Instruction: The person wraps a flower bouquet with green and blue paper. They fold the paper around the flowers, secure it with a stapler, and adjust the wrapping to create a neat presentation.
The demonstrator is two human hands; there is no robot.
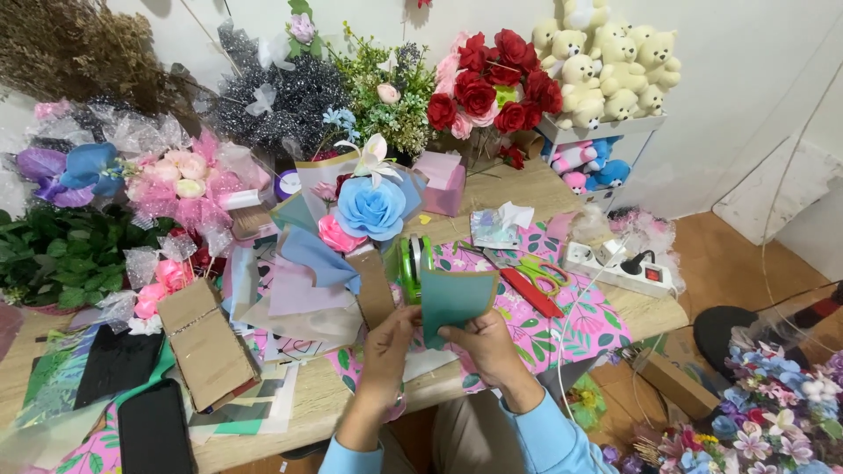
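Cluttered florist desk (pixel 325 395), bouquets behind. Teal paper sheet (pixel 452 298) above desk edge, pinched at lower corners by left hand (pixel 391 347) and right hand (pixel 483 342). Light, floppy, creases easily; grip best at edges.

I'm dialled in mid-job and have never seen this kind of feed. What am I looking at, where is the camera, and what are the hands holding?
There is no machine here: a person works with bare hands, and the single camera sits on their head, looking down. The left hand and right hand together hold a teal sheet of paper above the wooden table. On the table lie a bouquet with a blue paper rose, red-handled scissors, a white power strip, a cardboard piece and a black phone.
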